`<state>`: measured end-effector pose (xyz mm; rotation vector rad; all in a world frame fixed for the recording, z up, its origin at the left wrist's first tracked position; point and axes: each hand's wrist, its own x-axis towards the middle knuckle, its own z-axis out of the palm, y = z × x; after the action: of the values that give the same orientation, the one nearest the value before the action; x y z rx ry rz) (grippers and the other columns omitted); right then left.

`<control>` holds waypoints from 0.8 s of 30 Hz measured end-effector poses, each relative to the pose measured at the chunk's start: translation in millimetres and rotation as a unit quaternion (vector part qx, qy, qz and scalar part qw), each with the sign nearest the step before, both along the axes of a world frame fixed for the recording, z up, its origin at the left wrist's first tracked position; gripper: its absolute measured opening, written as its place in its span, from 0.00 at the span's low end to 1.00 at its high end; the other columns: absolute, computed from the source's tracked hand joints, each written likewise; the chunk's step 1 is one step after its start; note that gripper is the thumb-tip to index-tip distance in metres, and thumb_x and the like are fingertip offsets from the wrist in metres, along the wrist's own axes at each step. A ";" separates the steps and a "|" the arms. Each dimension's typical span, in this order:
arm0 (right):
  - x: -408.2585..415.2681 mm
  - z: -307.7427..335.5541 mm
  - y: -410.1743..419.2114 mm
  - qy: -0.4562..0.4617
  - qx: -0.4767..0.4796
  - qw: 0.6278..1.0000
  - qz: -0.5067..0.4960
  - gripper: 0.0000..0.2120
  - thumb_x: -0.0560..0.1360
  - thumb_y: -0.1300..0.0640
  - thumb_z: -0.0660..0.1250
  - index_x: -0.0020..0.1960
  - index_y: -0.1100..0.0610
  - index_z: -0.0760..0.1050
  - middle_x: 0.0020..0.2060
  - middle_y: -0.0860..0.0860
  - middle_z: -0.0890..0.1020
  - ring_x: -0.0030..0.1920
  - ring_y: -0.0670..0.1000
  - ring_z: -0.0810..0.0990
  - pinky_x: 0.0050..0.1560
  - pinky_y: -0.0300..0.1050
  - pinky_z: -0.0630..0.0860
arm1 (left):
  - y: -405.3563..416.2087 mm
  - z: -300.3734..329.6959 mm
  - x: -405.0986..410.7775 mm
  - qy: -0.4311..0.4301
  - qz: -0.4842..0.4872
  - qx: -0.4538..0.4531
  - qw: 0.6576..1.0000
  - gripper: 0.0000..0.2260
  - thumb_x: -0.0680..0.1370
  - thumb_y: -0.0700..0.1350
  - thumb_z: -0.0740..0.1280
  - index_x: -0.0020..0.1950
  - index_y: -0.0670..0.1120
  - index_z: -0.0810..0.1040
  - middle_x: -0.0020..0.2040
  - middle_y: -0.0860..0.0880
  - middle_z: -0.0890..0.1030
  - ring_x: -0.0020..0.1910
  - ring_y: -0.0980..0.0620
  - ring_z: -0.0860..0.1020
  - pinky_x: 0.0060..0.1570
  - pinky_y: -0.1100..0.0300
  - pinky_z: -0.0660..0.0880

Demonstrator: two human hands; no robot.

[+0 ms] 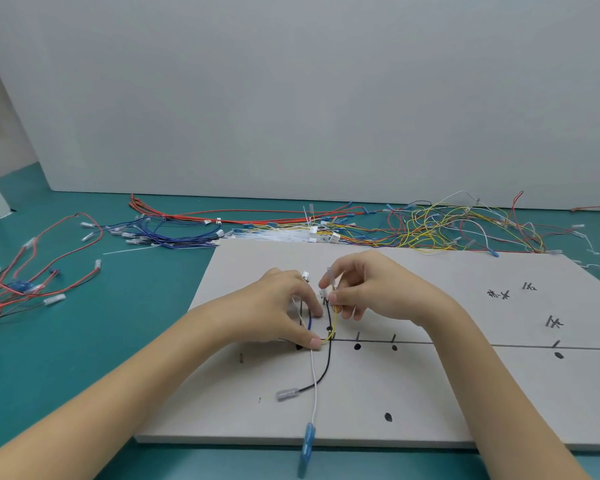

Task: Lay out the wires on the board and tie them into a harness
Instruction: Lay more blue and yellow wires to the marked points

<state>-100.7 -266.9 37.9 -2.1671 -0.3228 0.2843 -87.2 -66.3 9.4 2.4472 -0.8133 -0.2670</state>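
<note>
My right hand (364, 289) pinches the yellow wire (334, 323), which curves toward 7 o'clock to my left hand (284, 306), whose thumb presses it to the board (430, 393).

Two bare forearms come in from the bottom edge and reach over the grey board (465, 393). No sleeves cover them: both are uncovered from the frame's edge up to the wrists. The left hand (281, 306) and the right hand (371, 289) wear no gloves, and no rings, watch or wristband show on either. The fingernails are short and plain, without polish. Above the board's near edge, nothing else of the person shows.
</note>
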 end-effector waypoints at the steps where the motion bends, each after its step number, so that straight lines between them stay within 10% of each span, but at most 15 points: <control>1: 1.3 -2.1 0.7 -0.006 0.000 1.000 -0.006 0.06 0.75 0.67 0.68 0.51 0.61 0.77 0.30 0.54 0.80 0.30 0.51 0.80 0.29 0.40 0.76 | -1.0 -0.7 -0.7 0.000 0.005 -0.004 1.000 0.18 0.66 0.58 0.78 0.52 0.58 0.78 0.53 0.63 0.73 0.57 0.63 0.65 0.52 0.70 0.65; 13: 12.7 -16.1 -0.5 -0.079 0.008 0.996 -0.031 0.03 0.73 0.61 0.72 0.46 0.60 0.84 0.38 0.62 0.83 0.33 0.48 0.73 0.35 0.37 0.71 | -4.2 -1.1 -3.0 0.023 0.015 -0.004 1.000 0.30 0.67 0.58 0.77 0.66 0.62 0.69 0.57 0.62 0.71 0.61 0.60 0.60 0.55 0.63 0.63; 24: 24.3 -30.6 2.9 -0.104 -0.010 0.991 -0.087 0.06 0.68 0.58 0.78 0.38 0.53 0.81 0.34 0.50 0.81 0.30 0.40 0.72 0.36 0.39 0.69 | -3.0 3.9 -5.6 0.004 0.039 0.047 0.998 0.20 0.66 0.63 0.75 0.47 0.56 0.71 0.49 0.55 0.70 0.55 0.55 0.64 0.52 0.60 0.68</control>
<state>-76.4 -264.0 7.3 -2.2318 -0.2462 -0.0365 -92.9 -69.3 13.3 2.5577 -0.7154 -0.2908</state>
